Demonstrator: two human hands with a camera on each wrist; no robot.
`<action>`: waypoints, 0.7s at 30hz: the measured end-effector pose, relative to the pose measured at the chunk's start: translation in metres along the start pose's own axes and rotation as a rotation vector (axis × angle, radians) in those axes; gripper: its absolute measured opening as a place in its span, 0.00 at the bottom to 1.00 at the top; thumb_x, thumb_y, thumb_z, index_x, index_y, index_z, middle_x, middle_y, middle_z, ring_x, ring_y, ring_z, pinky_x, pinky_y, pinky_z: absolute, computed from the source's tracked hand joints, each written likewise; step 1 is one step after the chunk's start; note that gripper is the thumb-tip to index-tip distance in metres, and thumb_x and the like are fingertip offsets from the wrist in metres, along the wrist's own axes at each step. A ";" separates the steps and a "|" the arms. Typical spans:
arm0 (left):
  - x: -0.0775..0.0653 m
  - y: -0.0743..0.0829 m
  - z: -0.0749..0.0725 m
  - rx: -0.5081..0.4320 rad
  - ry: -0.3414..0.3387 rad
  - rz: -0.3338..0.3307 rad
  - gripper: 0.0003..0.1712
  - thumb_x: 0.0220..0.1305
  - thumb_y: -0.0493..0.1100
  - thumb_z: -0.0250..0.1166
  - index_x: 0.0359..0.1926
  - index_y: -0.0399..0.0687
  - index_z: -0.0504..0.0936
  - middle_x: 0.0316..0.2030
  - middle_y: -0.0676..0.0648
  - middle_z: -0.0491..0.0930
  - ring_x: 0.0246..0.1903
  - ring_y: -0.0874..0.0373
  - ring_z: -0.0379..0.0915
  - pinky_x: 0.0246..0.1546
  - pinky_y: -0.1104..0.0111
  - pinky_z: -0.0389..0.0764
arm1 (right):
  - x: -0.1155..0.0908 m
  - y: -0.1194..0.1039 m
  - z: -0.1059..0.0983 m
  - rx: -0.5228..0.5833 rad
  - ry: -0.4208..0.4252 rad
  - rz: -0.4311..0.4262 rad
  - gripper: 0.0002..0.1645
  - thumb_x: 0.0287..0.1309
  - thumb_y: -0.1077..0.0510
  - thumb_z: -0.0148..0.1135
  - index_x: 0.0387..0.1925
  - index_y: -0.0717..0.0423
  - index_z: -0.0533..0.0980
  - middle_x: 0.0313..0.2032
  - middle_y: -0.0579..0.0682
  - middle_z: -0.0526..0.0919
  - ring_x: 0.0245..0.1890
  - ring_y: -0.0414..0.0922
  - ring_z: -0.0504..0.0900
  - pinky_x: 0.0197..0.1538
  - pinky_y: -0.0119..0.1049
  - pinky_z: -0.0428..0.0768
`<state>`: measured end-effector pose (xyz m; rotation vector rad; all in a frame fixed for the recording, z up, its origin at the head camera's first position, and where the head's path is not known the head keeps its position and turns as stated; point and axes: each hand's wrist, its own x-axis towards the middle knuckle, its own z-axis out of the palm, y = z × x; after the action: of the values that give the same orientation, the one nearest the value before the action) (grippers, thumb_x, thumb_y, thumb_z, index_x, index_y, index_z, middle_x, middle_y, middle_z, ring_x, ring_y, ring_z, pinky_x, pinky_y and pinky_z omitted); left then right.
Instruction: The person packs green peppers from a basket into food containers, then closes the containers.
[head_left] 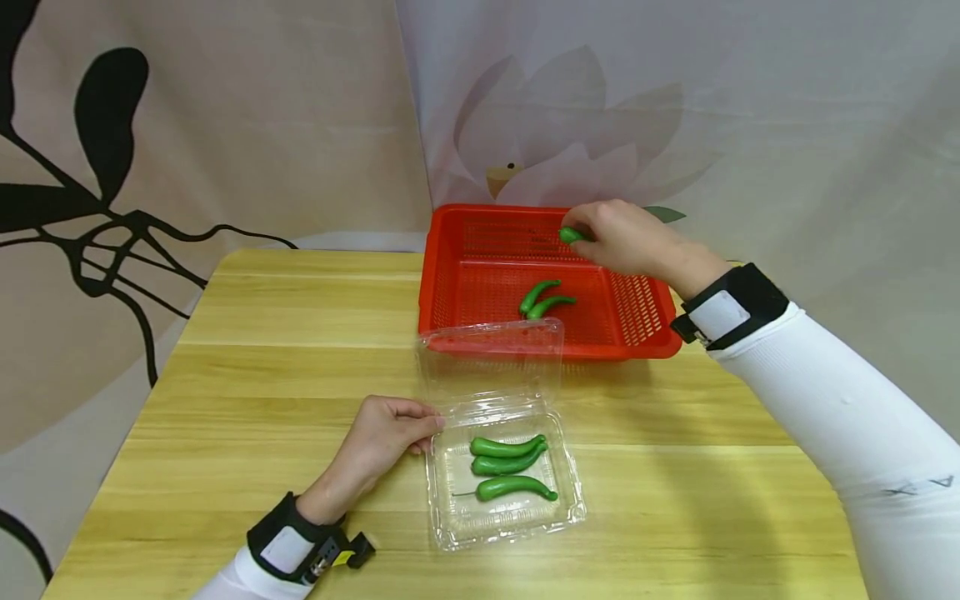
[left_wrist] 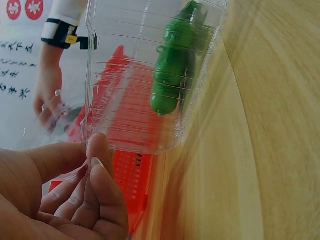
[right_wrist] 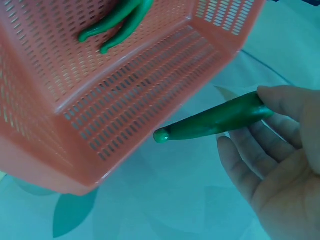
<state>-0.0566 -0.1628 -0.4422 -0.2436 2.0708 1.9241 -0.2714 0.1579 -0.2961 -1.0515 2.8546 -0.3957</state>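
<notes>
My right hand pinches a green chili pepper by one end between thumb and fingers, over the far right part of the red basket. Two more green peppers lie on the basket's floor near its front side. In front of it stands a clear plastic clamshell box with its lid folded back, overlapping the basket's front rim. Three green peppers lie side by side in the box. At the box's left edge, near the hinge, my left hand pinches the thin rim.
Both basket and box are on a light wooden table. Behind the table hangs a pale cloth with a printed lotus and dark plant shapes. The basket stands close to this cloth, and its slotted walls rise around the peppers.
</notes>
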 end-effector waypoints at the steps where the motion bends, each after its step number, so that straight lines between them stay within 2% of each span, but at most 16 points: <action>1: 0.000 0.000 0.000 -0.001 0.001 0.000 0.08 0.62 0.32 0.74 0.40 0.28 0.89 0.30 0.38 0.87 0.23 0.58 0.79 0.27 0.69 0.84 | -0.001 -0.002 -0.001 0.004 0.007 -0.008 0.03 0.70 0.63 0.64 0.43 0.60 0.79 0.35 0.54 0.77 0.36 0.51 0.74 0.43 0.44 0.73; 6: 0.001 -0.002 0.000 -0.001 -0.004 -0.004 0.08 0.63 0.32 0.74 0.40 0.27 0.89 0.29 0.38 0.87 0.23 0.58 0.79 0.27 0.69 0.84 | -0.010 -0.014 -0.007 0.015 0.030 -0.027 0.05 0.71 0.63 0.63 0.45 0.60 0.79 0.37 0.53 0.78 0.38 0.51 0.75 0.45 0.45 0.75; 11: 0.001 -0.002 0.000 0.000 -0.004 -0.004 0.08 0.62 0.31 0.74 0.40 0.28 0.89 0.29 0.37 0.87 0.23 0.59 0.80 0.28 0.69 0.85 | -0.020 -0.030 -0.011 0.056 0.048 -0.013 0.14 0.70 0.62 0.67 0.53 0.62 0.81 0.42 0.54 0.84 0.40 0.50 0.79 0.47 0.46 0.80; 15: 0.001 -0.002 0.000 0.000 -0.002 -0.006 0.08 0.62 0.32 0.74 0.40 0.28 0.89 0.28 0.38 0.86 0.23 0.58 0.79 0.27 0.69 0.84 | -0.029 -0.042 -0.011 0.074 0.083 -0.022 0.15 0.67 0.61 0.71 0.53 0.62 0.82 0.42 0.52 0.86 0.40 0.49 0.81 0.48 0.46 0.82; 17: 0.000 -0.002 -0.001 0.001 -0.002 -0.006 0.09 0.62 0.32 0.75 0.40 0.28 0.89 0.27 0.39 0.86 0.23 0.58 0.79 0.27 0.69 0.84 | -0.034 -0.048 -0.010 0.070 0.104 -0.049 0.15 0.65 0.61 0.73 0.52 0.60 0.83 0.41 0.51 0.85 0.40 0.48 0.81 0.48 0.45 0.82; 21: 0.000 -0.002 0.000 0.005 -0.002 -0.004 0.08 0.62 0.32 0.75 0.40 0.27 0.89 0.27 0.38 0.86 0.23 0.58 0.79 0.27 0.69 0.84 | -0.045 -0.061 -0.009 0.046 0.170 -0.158 0.16 0.63 0.61 0.75 0.50 0.59 0.83 0.41 0.49 0.85 0.41 0.46 0.81 0.49 0.44 0.83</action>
<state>-0.0562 -0.1634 -0.4441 -0.2447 2.0716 1.9162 -0.2007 0.1442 -0.2725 -1.2982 2.8995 -0.5862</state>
